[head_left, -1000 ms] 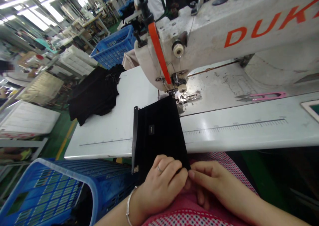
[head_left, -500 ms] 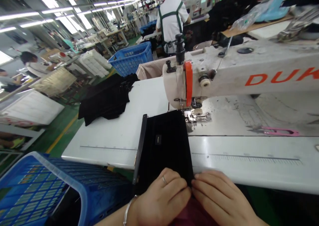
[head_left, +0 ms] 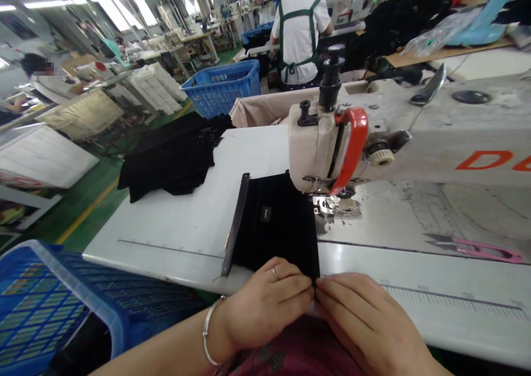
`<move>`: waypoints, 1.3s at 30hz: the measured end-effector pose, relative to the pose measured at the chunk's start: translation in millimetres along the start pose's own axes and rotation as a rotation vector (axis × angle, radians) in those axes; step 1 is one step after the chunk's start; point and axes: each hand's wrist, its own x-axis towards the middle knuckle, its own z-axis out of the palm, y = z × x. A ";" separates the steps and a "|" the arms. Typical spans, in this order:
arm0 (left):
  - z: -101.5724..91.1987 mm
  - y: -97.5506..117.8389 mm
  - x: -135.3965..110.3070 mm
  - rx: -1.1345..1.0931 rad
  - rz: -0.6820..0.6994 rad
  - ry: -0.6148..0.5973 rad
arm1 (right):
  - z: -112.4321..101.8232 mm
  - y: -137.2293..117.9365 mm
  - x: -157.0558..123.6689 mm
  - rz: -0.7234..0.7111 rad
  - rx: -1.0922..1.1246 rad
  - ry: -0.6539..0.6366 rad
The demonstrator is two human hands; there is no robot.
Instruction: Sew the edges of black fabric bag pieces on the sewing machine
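Observation:
A black fabric piece [head_left: 277, 226] with a small dark label [head_left: 266, 214] lies flat on the sewing machine table. A stiff dark strip [head_left: 236, 224] runs along its left side. Its far right edge reaches the metal presser foot [head_left: 336, 205] of the sewing machine [head_left: 315, 144]. My left hand [head_left: 269, 301], wearing a ring and a bracelet, is closed on the cloth's near edge. Fingers bent, my right hand [head_left: 365, 309] pinches the near right corner, its fingertips almost meeting the left ones. The cloth's nearest part is hidden under my hands.
Pink-handled thread snips [head_left: 485, 249] lie on the right of the machine bed. A pile of black cloth [head_left: 170, 157] sits at the table's far left. A blue basket [head_left: 118, 304] stands at the near left; another blue basket [head_left: 224, 85] and a person [head_left: 301, 33] are beyond.
The black fabric and both hands have moved forward, away from my body, along the presser foot. Both hands keep hold of the near edge. The camera view has shifted slightly.

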 end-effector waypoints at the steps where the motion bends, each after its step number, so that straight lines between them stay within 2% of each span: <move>1: -1.5 -3.7 2.3 -0.014 0.005 0.002 | -1.8 1.9 2.9 -0.002 -0.003 -0.005; 8: -11.4 -28.3 21.0 -0.001 0.030 -0.077 | -4.1 16.3 12.8 0.065 -0.029 -0.090; 12: -11.7 -43.7 30.8 0.014 0.048 -0.080 | -3.9 24.9 19.7 0.085 -0.065 -0.106; 23: -6.7 -90.0 55.7 0.094 0.115 -0.025 | -7.4 53.5 49.7 0.153 -0.193 -0.205; 30: -7.5 -109.7 73.0 0.109 0.062 0.020 | -1.7 71.9 57.1 0.224 -0.271 -0.210; 36: -7.4 -124.4 85.6 0.118 -0.017 0.097 | 3.0 76.9 57.3 0.266 -0.267 -0.192; 39: -5.3 -130.5 88.4 0.145 0.004 0.137 | 4.0 77.1 59.9 0.284 -0.272 -0.180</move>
